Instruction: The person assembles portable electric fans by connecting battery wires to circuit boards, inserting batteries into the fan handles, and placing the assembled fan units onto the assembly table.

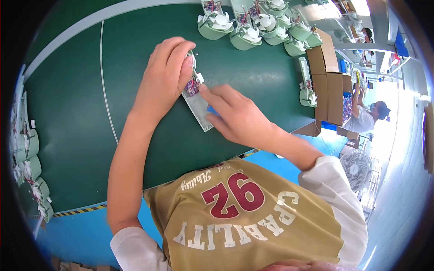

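A pale green handheld fan half-shell [199, 111] lies at a slant on the green table, its handle toward me. My left hand [166, 77] is closed around its round head end and hides most of it. Inside the shell, a small circuit board with red and dark wires [193, 86] shows beside a white connector [200, 78]. My right hand [237, 113] is over the handle, fingers curled, slightly blurred, index fingertip by the board and connector. Between its thumb and fingers shows a small blue part [211, 109], mostly covered.
Several pale green fan units with white blades [246, 37] stand along the far edge; another fan unit [308, 96] lies at the right. More fan units [32, 167] line the left edge. Cardboard boxes [326, 97] stand at the right, with a person [364, 118] beyond and a floor fan [356, 168].
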The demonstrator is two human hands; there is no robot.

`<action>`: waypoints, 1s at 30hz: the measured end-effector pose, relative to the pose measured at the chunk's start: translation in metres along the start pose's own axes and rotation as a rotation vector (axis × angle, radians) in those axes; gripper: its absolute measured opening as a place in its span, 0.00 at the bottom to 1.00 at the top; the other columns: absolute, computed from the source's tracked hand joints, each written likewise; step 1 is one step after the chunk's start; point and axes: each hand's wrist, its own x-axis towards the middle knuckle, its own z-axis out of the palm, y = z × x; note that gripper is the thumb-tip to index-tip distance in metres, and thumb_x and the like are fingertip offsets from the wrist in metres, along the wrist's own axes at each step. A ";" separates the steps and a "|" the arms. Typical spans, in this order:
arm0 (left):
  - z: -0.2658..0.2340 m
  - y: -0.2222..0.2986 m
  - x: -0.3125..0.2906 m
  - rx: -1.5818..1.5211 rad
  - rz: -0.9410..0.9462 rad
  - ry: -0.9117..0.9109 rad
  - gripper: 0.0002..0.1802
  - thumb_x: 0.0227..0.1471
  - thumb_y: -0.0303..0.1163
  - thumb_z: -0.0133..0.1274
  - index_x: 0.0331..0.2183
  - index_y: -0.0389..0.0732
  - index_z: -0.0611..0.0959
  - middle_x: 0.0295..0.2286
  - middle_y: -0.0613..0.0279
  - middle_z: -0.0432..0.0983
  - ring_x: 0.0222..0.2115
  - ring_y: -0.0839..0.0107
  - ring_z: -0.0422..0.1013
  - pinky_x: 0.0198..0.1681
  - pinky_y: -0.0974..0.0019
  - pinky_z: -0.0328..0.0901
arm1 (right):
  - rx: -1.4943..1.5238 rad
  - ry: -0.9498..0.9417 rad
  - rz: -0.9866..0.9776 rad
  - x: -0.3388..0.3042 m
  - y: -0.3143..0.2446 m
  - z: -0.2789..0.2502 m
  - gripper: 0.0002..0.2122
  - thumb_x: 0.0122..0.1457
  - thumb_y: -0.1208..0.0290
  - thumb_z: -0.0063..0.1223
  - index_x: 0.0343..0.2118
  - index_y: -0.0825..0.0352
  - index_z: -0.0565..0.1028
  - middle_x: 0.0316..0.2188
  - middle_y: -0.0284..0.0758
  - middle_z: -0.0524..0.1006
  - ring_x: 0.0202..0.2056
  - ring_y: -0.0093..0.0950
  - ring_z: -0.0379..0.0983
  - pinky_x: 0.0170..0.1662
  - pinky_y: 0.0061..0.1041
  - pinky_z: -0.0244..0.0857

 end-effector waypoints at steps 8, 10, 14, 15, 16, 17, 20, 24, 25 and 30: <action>0.002 0.003 -0.004 -0.012 -0.020 -0.045 0.15 0.56 0.24 0.54 0.46 0.36 0.77 0.44 0.55 0.72 0.43 0.56 0.71 0.47 0.58 0.68 | 0.494 0.006 0.606 -0.035 -0.004 -0.006 0.21 0.51 0.75 0.69 0.49 0.68 0.77 0.37 0.37 0.78 0.38 0.30 0.79 0.41 0.29 0.74; 0.004 0.004 -0.005 0.013 -0.024 -0.039 0.15 0.56 0.24 0.54 0.46 0.37 0.78 0.44 0.55 0.72 0.44 0.56 0.71 0.47 0.57 0.68 | 0.460 -0.001 0.572 -0.038 -0.008 -0.009 0.20 0.51 0.75 0.69 0.48 0.69 0.77 0.35 0.38 0.79 0.36 0.29 0.78 0.39 0.27 0.74; 0.019 0.004 -0.007 0.025 -0.035 -0.023 0.15 0.56 0.24 0.54 0.46 0.37 0.78 0.44 0.55 0.72 0.44 0.56 0.71 0.47 0.57 0.68 | 0.371 -0.026 0.590 -0.042 -0.014 -0.013 0.19 0.51 0.75 0.69 0.46 0.69 0.78 0.34 0.38 0.79 0.35 0.26 0.78 0.37 0.25 0.73; 0.020 0.004 -0.008 0.032 -0.033 -0.021 0.15 0.56 0.24 0.54 0.46 0.38 0.78 0.44 0.55 0.72 0.44 0.56 0.71 0.47 0.57 0.68 | 0.390 -0.035 0.642 -0.039 -0.019 -0.014 0.18 0.52 0.74 0.68 0.46 0.69 0.78 0.33 0.38 0.78 0.34 0.26 0.78 0.37 0.25 0.73; 0.021 0.004 -0.008 0.039 -0.031 -0.019 0.15 0.55 0.24 0.55 0.46 0.38 0.78 0.44 0.55 0.72 0.44 0.56 0.71 0.47 0.57 0.68 | 0.410 -0.045 0.694 -0.038 -0.022 -0.015 0.17 0.54 0.74 0.67 0.46 0.69 0.78 0.32 0.38 0.78 0.33 0.26 0.78 0.36 0.24 0.72; 0.020 0.004 -0.008 0.036 -0.034 -0.021 0.15 0.55 0.24 0.55 0.46 0.38 0.78 0.44 0.55 0.72 0.44 0.56 0.71 0.47 0.57 0.68 | 0.410 -0.048 0.698 -0.039 -0.022 -0.014 0.17 0.54 0.74 0.67 0.46 0.69 0.78 0.32 0.38 0.78 0.33 0.26 0.78 0.36 0.24 0.72; 0.020 0.003 -0.009 0.068 0.002 -0.005 0.12 0.61 0.24 0.49 0.47 0.36 0.78 0.44 0.53 0.72 0.42 0.57 0.72 0.45 0.62 0.70 | 0.446 -0.082 0.778 -0.045 -0.023 -0.012 0.16 0.56 0.72 0.66 0.47 0.69 0.78 0.31 0.37 0.78 0.29 0.25 0.77 0.34 0.24 0.72; 0.020 0.005 -0.010 0.054 -0.027 -0.015 0.14 0.55 0.23 0.55 0.45 0.38 0.79 0.44 0.56 0.73 0.42 0.57 0.72 0.46 0.57 0.68 | 0.494 -0.078 0.754 -0.054 -0.020 -0.010 0.13 0.57 0.72 0.64 0.43 0.71 0.79 0.30 0.36 0.77 0.26 0.23 0.75 0.31 0.24 0.71; 0.020 0.005 -0.011 0.058 -0.022 -0.014 0.14 0.55 0.23 0.55 0.45 0.38 0.79 0.44 0.56 0.72 0.42 0.57 0.72 0.46 0.57 0.68 | 0.450 -0.052 0.685 -0.056 -0.020 -0.009 0.12 0.56 0.74 0.65 0.42 0.72 0.79 0.29 0.36 0.77 0.25 0.23 0.75 0.30 0.23 0.70; 0.017 0.010 -0.008 0.053 -0.028 -0.017 0.14 0.54 0.23 0.55 0.45 0.38 0.79 0.43 0.56 0.72 0.41 0.57 0.72 0.45 0.57 0.68 | 0.387 0.139 0.707 -0.047 -0.034 -0.001 0.10 0.52 0.78 0.67 0.36 0.72 0.80 0.27 0.34 0.75 0.23 0.21 0.73 0.28 0.21 0.68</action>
